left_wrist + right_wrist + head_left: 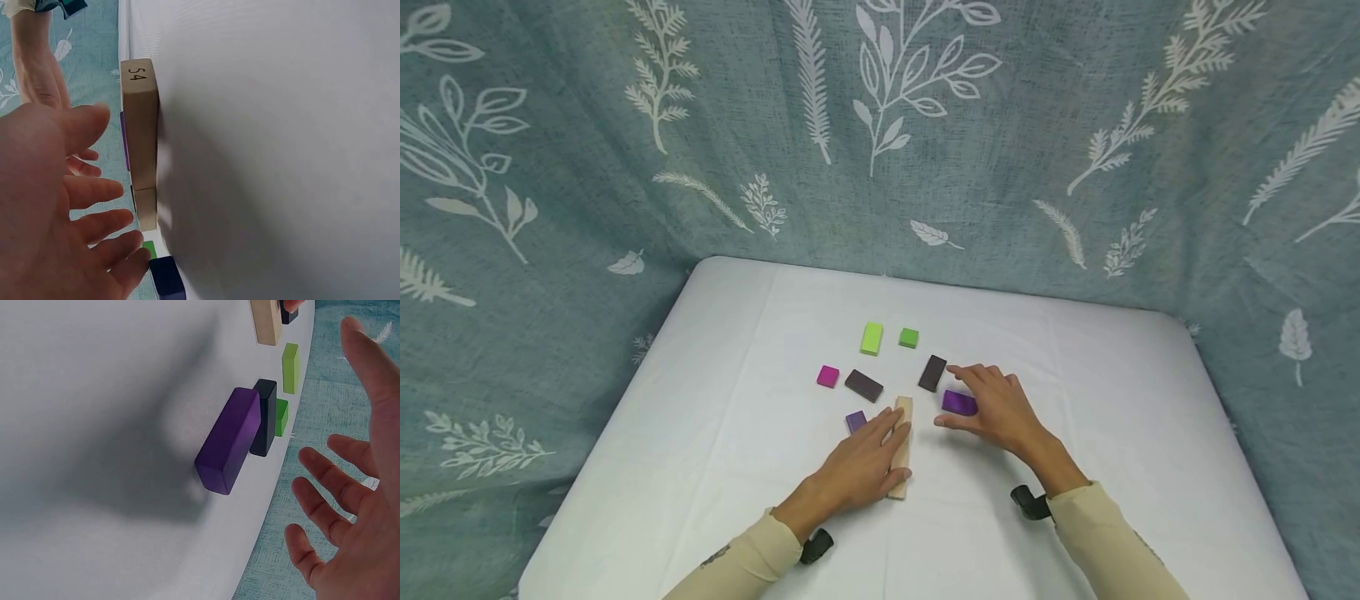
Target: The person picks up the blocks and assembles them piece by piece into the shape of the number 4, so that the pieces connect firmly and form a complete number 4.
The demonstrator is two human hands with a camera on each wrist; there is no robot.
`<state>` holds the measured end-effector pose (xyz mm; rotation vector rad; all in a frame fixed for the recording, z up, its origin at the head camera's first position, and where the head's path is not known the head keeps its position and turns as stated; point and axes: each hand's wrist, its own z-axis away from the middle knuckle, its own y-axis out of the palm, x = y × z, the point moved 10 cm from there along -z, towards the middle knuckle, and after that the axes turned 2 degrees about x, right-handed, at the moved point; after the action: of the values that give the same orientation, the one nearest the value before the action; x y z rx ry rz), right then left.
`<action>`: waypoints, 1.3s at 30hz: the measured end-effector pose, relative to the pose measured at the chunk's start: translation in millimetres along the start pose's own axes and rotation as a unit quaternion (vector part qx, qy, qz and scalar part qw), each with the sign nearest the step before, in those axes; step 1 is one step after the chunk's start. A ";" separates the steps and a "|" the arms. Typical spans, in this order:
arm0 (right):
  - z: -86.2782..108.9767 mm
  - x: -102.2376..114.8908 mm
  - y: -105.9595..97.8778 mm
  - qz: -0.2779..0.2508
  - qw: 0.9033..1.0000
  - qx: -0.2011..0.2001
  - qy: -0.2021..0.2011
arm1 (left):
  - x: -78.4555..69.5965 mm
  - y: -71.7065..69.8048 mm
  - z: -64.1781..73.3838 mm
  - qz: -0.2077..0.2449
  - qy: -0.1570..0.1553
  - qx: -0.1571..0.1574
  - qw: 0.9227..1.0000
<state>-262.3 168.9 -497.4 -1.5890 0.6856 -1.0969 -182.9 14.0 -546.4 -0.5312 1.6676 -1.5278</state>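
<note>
Two plain wooden blocks [141, 131] lie end to end in a row, the nearer one with "54" printed on its end. My left hand [861, 467] is over this row [903, 458] with fingers extended; whether it touches the wood I cannot tell. Just beyond its fingers a small purple block [856, 422] is partly hidden. My right hand [1000, 412] hovers around a longer purple block [958, 403], thumb and fingers spread apart. In the right wrist view a gap shows between that hand and the purple block [228, 440].
Two dark blocks [864, 386], [932, 373] lie beyond the hands. Farther back are a magenta block [827, 377], a lime block [872, 339] and a small green block [909, 337]. A white-covered table [760, 333] bears them all, with a leaf-patterned curtain [737, 108] behind.
</note>
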 end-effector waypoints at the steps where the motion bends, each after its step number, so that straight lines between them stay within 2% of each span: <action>1: -0.5 -0.2 -0.1 0.000 1.000 0.001 0.001 | 1.0 0.2 0.3 0.006 -0.002 0.001 1.000; 6: -2.8 -1.6 0.0 -0.002 1.000 0.007 0.005 | 10.1 -1.0 2.8 0.027 -0.018 0.006 0.999; 11: -6.0 -4.1 0.4 0.006 1.000 0.010 0.008 | 17.4 -5.6 3.9 0.015 -0.015 -0.004 1.000; 15: -12.7 -5.7 1.1 0.006 1.000 0.018 0.012 | 16.3 -7.8 2.7 0.019 0.001 -0.011 1.000; 20: -24.6 -7.0 0.1 0.010 0.999 0.032 0.013 | 12.5 -5.7 1.2 0.040 0.004 0.000 0.999; 29: -48.1 -9.1 0.1 0.017 0.998 0.057 0.010 | 9.0 -6.4 0.4 0.044 0.011 -0.012 0.999; 39: -69.4 -9.9 7.6 0.011 0.996 0.087 0.016 | 11.5 3.1 0.6 0.046 0.003 0.022 0.999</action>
<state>-328.3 145.5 -504.7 -1.4156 0.6104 -1.1355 -188.6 5.5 -552.5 -0.4211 1.6367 -1.4956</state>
